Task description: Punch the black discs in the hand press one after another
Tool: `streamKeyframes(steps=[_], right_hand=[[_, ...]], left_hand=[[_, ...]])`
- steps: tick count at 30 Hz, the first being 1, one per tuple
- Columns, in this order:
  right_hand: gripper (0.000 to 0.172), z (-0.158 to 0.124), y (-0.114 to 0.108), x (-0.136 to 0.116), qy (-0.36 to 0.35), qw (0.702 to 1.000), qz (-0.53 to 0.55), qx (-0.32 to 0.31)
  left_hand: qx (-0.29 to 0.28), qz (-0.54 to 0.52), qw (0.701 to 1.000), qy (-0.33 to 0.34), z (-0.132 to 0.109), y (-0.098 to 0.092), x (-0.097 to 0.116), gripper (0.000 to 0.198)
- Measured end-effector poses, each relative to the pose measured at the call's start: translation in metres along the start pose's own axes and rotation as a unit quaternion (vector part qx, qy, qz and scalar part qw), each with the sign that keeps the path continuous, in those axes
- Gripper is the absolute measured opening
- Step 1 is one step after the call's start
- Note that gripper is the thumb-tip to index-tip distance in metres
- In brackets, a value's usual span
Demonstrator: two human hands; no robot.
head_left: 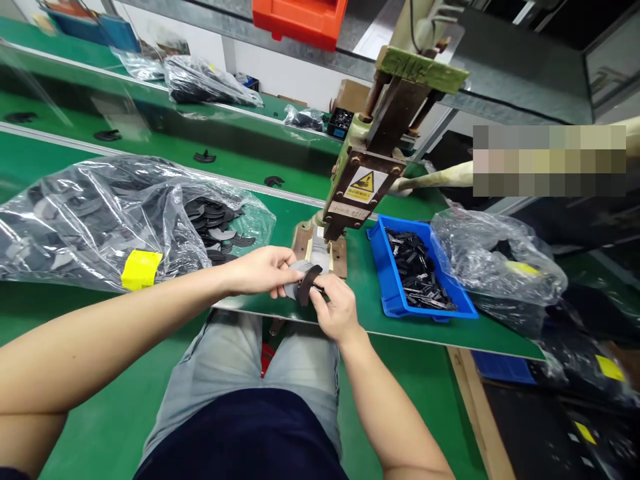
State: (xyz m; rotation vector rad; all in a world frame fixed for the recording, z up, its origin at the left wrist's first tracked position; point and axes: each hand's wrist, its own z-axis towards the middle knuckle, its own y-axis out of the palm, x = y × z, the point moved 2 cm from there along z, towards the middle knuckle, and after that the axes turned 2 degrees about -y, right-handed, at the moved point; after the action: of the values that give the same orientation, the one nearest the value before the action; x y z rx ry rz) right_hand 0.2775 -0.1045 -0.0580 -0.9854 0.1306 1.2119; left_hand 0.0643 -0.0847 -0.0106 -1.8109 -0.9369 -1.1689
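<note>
Green matting covers the bench [430, 320] that fills the middle of the frame, and grey-trousered knees are seen below its near edge at the bottom centre. Just above that edge, at the centre, a flat grey disc-like piece [294, 279] with a dark curved strip [307, 284] laid across it is pinched between both hands. The left hand [260, 270] is closed on the piece from the left, thumb below and fingers over its rim; the right hand [336, 308] is closed on the strip's lower right end. The piece sits at the fingertips, not in the palms, and is held clear of the mat.

It is judged to be light, thin and fairly stiff, probably moulded plastic, though this cannot be confirmed at this distance. An edge pinch seems the fitting hold, since the faces look smooth and may slip.

Just behind the hands, a small press [367, 167] with a yellow warning label is mounted on the bench. At the centre right, a blue tray [385, 280] of small dark parts is set beside a clear bag. At the left, a large clear bag [100, 220] of dark curved pieces is spread out. Farther back, in the upper left, a second green bench with more bags is seen.
</note>
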Motion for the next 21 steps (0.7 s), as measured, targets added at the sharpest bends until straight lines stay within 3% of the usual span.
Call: streamKeyframes(steps=[3,5,8,12,16,20,21], right_hand=[[0.016,0.001,-0.005,0.001,-0.028,0.999,-0.038,-0.025],[0.016,0.001,-0.006,0.002,-0.042,0.997,-0.055,-0.035],[0.015,-0.002,-0.005,0.001,-0.065,0.995,-0.064,-0.047],[0.014,-0.006,-0.006,-0.002,-0.096,0.993,-0.047,-0.047],[0.022,-0.008,-0.012,-0.006,-0.102,0.994,-0.02,-0.01],[0.031,-0.008,-0.021,-0.003,-0.075,0.997,-0.006,0.007],[0.035,-0.01,-0.024,-0.001,-0.059,0.998,-0.005,0.01]], left_hand=[[0.12,0.09,0.985,0.088,-0.01,-0.002,0.013,0.034],[0.142,0.158,0.965,0.151,-0.015,0.003,0.019,0.027],[0.089,0.19,0.964,0.165,-0.013,0.012,0.016,0.036],[0.032,0.107,0.989,0.094,-0.004,0.017,-0.001,0.043],[0.043,-0.015,0.996,0.081,-0.007,0.018,-0.005,0.039],[-0.098,-0.101,0.99,0.028,-0.01,0.019,-0.004,0.045],[-0.106,-0.088,0.99,0.022,-0.008,0.014,-0.005,0.045]])
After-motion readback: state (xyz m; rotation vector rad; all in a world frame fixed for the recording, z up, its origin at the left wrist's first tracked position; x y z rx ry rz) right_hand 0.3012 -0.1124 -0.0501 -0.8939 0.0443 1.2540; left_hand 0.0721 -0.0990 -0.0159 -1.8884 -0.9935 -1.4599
